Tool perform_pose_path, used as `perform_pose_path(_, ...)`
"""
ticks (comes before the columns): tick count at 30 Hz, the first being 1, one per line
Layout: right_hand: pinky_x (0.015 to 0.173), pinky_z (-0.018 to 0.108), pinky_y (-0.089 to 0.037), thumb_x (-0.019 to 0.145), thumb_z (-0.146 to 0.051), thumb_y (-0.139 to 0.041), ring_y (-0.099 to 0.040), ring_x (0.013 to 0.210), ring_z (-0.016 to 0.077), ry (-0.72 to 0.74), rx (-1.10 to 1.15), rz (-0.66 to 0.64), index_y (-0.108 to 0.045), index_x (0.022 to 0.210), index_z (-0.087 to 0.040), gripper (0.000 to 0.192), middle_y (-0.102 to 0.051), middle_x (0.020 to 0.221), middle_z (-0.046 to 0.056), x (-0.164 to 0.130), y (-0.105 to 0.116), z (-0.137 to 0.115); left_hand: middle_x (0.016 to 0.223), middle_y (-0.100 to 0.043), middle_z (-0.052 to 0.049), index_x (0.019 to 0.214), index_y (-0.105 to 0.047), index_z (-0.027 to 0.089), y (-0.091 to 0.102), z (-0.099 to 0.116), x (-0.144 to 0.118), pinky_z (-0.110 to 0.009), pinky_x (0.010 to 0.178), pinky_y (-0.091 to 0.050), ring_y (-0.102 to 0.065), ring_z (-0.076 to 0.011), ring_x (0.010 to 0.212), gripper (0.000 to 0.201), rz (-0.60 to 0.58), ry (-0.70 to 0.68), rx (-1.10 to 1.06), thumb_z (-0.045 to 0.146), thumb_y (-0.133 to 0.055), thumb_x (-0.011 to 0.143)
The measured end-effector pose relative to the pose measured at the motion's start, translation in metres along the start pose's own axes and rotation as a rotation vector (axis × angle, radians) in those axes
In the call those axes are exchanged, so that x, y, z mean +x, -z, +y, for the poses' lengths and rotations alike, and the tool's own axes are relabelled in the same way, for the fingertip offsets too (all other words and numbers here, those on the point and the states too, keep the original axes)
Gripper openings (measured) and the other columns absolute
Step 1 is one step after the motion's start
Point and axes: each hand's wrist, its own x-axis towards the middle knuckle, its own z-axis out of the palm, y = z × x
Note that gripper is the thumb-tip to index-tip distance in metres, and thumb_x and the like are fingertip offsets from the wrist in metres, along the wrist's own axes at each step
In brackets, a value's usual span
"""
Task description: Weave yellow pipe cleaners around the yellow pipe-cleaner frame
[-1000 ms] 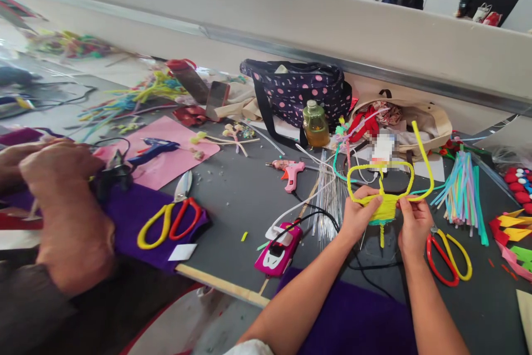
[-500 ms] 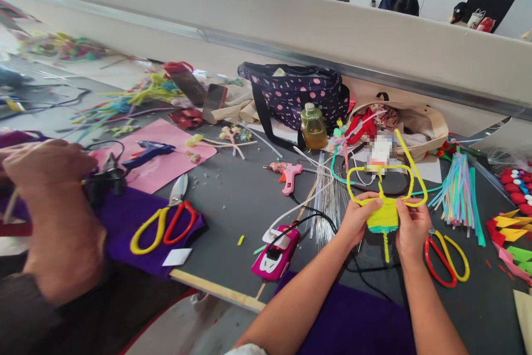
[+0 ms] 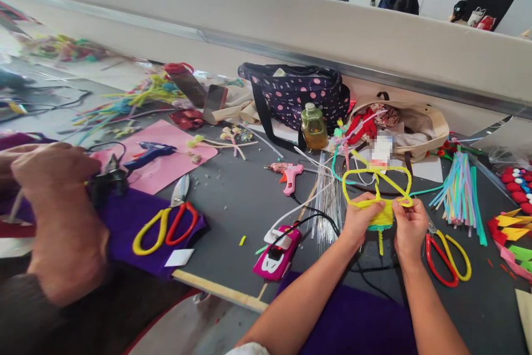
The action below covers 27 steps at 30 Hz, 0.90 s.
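Observation:
Over the grey table I hold a yellow pipe-cleaner figure with both hands. It has a flat wound body with a teal lower edge, two wide loops on top and a twisted stem below. My left hand pinches the body's upper left, thumb in front. My right hand is closed at the upper right, where the right loop meets a loose yellow strand slanting up and left across the loops. Red-and-yellow-handled scissors lie right of my right hand. Bare wires lie beyond my left wrist.
A pink glue gun, a magenta device with cables and a green bottle are left of my hands. Pastel pipe cleaners stand right. At far left, a co-worker's hands work near other scissors.
The loose yellow strand has swung left, from outside the right loop to lying across the loops. My right fingers have turned inward with it. The figure has shifted slightly left.

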Motion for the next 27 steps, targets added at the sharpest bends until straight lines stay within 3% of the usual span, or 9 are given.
perform_pose_path(6, 0.065, 0.025, -0.047, 0.068, -0.034, -0.077, -0.057, 0.067, 0.0120, -0.018, -0.004, -0.005, -0.057, 0.078, -0.019, 0.028, -0.060, 0.071, -0.003, 0.001, -0.001, 0.002, 0.061, -0.063, 0.000, 0.066, -0.066, 0.013, -0.001, 0.002, 0.000, -0.024, 0.056, -0.043, -0.054, -0.0117, 0.054, 0.028, -0.020, 0.028, -0.015, 0.032, -0.083, 0.056)
perform_pose_path(17, 0.065, 0.027, -0.047, 0.074, -0.039, -0.072, -0.056, 0.066, 0.0133, 0.118, -0.237, 0.008, -0.064, 0.078, -0.018, 0.024, -0.062, 0.073, 0.000, 0.010, 0.010, -0.007, 0.058, -0.063, 0.001, 0.065, -0.066, 0.014, -0.001, 0.009, 0.003, -0.024, 0.053, -0.043, -0.055, -0.0117, 0.051, 0.025, 0.086, 0.046, -0.041, 0.028, -0.083, 0.053)
perform_pose_path(20, 0.062, 0.025, -0.047, 0.072, -0.041, -0.074, -0.057, 0.065, 0.0132, 0.086, -0.217, 0.024, -0.063, 0.082, -0.018, 0.028, -0.062, 0.074, 0.000, 0.011, 0.010, -0.007, 0.058, -0.062, 0.001, 0.064, -0.066, 0.015, 0.000, 0.008, 0.004, -0.024, 0.053, -0.043, -0.055, -0.0115, 0.051, 0.026, 0.096, 0.049, -0.022, 0.029, -0.083, 0.052)
perform_pose_path(24, 0.065, 0.027, -0.049, 0.072, -0.042, -0.074, -0.060, 0.069, 0.0152, 0.034, -0.190, -0.029, -0.065, 0.085, -0.017, 0.029, -0.066, 0.078, 0.002, 0.011, 0.011, -0.004, 0.058, -0.061, 0.002, 0.064, -0.065, 0.015, 0.000, 0.006, 0.004, -0.023, 0.053, -0.042, -0.053, -0.0105, 0.051, 0.025, 0.083, 0.040, 0.003, 0.029, -0.083, 0.053)
perform_pose_path(27, 0.069, 0.029, -0.048, 0.077, -0.040, -0.070, -0.059, 0.070, 0.0161, 0.110, -0.272, -0.060, -0.067, 0.080, -0.018, 0.022, -0.066, 0.077, 0.002, 0.011, 0.013, -0.006, 0.058, -0.061, 0.002, 0.065, -0.065, 0.015, 0.000, 0.006, 0.003, -0.023, 0.052, -0.040, -0.052, -0.0102, 0.051, 0.024, 0.050, 0.028, 0.042, 0.029, -0.081, 0.055)
